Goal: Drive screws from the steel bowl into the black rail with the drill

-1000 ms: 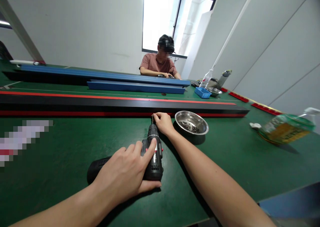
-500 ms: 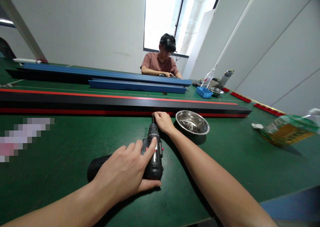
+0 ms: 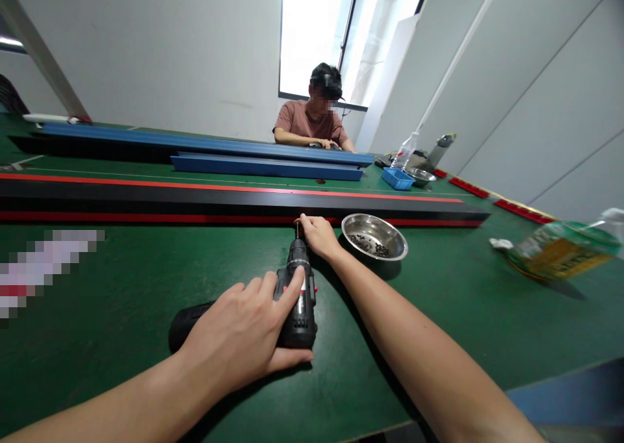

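My left hand [image 3: 248, 316] is wrapped round a black cordless drill [image 3: 299, 300], which lies on its side on the green table. The drill's bit points away from me at the near side of a long black bar with red stripes [image 3: 219, 199]. At the bit's tip, the fingers of my right hand [image 3: 318, 234] are pinched together against the bar's lower red edge. Whatever they hold there is too small to make out. Just right of that hand stands a round metal bowl [image 3: 374, 217] with small dark screws [image 3: 373, 245] in it.
Blue bars [image 3: 268, 166] lie beyond the black one. A co-worker [image 3: 316, 115] sits at the far side. A blue basket [image 3: 397, 178] and a clear bottle [image 3: 405, 151] stand at the back right. Nearer on the right lies a large green-and-yellow container [image 3: 560, 251].
Almost nothing differs. The whole view has shifted slightly; both hands, the drill and the bar keep their places relative to one another.
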Available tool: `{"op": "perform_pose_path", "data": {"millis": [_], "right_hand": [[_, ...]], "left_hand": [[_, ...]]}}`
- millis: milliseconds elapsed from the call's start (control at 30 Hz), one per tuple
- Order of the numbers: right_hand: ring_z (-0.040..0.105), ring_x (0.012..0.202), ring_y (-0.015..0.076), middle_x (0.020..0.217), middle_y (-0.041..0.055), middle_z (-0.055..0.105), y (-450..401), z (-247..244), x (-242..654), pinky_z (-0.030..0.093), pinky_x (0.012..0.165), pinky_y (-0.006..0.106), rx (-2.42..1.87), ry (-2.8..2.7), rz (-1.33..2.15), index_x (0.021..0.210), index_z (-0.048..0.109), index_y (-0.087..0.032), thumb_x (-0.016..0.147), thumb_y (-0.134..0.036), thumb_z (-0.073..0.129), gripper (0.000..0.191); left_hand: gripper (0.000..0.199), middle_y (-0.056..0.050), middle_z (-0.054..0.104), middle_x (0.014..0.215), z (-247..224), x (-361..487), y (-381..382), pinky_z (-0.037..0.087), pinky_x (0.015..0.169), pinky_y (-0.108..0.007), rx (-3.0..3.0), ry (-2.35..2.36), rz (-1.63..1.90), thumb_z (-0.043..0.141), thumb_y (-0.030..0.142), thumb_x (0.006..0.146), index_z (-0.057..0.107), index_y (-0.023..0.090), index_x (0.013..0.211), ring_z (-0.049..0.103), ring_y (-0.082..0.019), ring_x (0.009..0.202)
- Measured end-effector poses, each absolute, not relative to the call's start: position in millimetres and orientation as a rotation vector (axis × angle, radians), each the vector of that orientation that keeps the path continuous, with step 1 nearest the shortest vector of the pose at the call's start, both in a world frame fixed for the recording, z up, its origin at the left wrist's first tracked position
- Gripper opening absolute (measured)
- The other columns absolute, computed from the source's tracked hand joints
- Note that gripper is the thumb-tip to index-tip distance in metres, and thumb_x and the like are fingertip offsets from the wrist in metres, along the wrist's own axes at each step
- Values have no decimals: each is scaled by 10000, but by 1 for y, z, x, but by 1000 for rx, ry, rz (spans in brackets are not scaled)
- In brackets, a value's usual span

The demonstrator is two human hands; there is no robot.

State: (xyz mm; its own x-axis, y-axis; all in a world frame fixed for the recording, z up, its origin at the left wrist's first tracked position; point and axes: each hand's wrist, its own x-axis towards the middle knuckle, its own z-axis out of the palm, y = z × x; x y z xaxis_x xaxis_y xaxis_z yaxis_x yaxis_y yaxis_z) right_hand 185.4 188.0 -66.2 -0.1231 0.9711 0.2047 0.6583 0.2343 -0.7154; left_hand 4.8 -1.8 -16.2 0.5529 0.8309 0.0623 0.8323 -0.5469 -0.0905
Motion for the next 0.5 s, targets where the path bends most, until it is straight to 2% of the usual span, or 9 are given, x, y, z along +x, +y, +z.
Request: {"op": "perform_pose_path", "data": {"millis": [133,300,500], "right_hand": [[687,796,195,821,77,759,187,-69,186,435,750,271,-1458,-1774,625,854,782,-158,1051,-425,364,533],[650,623,154,890,64,766,186,-72,188,463,648,267,-1367,-1681,748,1029,783,-160,1047,-480,350,539],[646,600,135,943,83,768,185,-70,188,485,634,255,-1369,-1655,799,1047,781,-151,1042,-526,349,572]], "left_hand": [[977,-173,646,1187,-16,5,-1,552,826,-448,-2666,-1433,-23,430,819,854,267,230,1617,665,-322,972],[969,-170,645,1187,-16,5,-2,549,821,-439,-2666,-1435,-17,436,810,859,265,232,1618,663,-316,962],[964,-169,649,1168,-15,5,-2,552,820,-455,-2677,-1434,-25,444,799,865,275,220,1616,663,-323,957]]}}
